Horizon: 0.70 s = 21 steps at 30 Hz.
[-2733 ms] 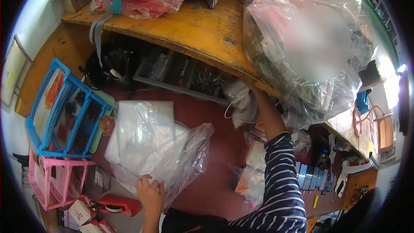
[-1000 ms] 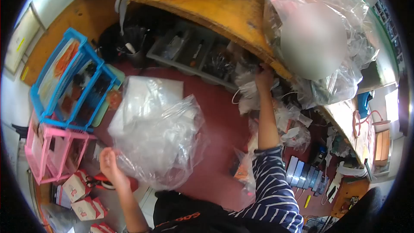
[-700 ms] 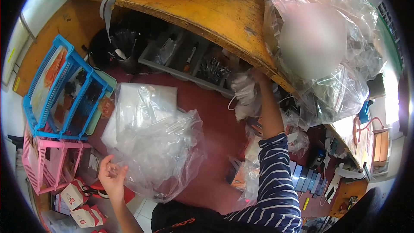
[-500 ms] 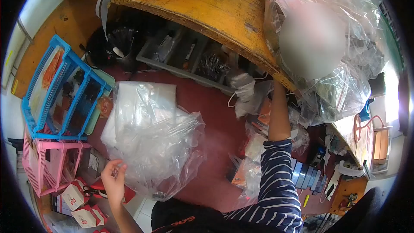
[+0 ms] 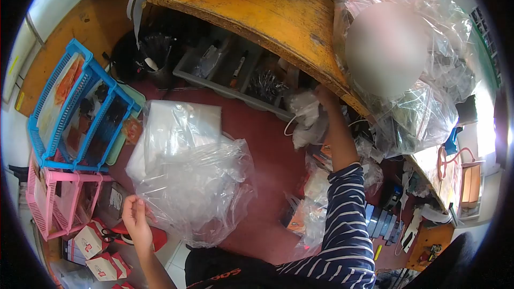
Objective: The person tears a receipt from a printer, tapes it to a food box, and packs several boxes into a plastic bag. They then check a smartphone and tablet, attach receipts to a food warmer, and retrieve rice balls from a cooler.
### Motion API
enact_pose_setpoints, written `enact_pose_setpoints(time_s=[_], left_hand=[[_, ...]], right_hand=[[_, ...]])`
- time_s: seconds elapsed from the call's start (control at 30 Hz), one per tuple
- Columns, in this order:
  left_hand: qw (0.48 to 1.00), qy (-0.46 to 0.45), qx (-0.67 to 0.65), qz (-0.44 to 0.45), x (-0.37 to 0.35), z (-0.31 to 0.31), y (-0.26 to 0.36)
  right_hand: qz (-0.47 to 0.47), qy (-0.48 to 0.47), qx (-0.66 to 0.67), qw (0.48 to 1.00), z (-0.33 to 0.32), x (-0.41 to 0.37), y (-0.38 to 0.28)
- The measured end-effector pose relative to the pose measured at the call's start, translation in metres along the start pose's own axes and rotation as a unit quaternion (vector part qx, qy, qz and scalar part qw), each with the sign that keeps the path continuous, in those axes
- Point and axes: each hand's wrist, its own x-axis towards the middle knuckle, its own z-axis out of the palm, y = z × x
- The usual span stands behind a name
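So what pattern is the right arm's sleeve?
The sleeve is dark blue with thin white stripes; head view.

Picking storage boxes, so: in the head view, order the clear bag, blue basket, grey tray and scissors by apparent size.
1. clear bag
2. blue basket
3. grey tray, though it lies farther off, so its place against the basket is unsure
4. scissors
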Motion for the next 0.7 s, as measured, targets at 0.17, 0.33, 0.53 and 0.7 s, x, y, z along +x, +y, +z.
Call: enact_pose_setpoints(time_s=[0.17, 0.33, 0.53, 0.7], left_hand=[[1.000, -0.025, -0.006, 0.003, -0.001, 0.005, 0.000], [0.999, -0.036, -0.017, 0.009, -0.004, 0.008, 0.003], [1.000, -0.024, 0.002, 0.014, -0.006, 0.003, -0.006], [0.999, 0.026, 0.018, -0.006, -0.010, 0.015, -0.015]], right_hand=[[0.077, 0.280, 0.035, 0.956, -0.009, -0.017, 0.003], [0.128, 0.462, 0.263, 0.838, -0.040, -0.042, -0.004], [0.050, 0.532, 0.612, 0.583, -0.064, -0.095, -0.043], [0.031, 0.535, 0.659, 0.528, -0.044, -0.266, -0.255]])
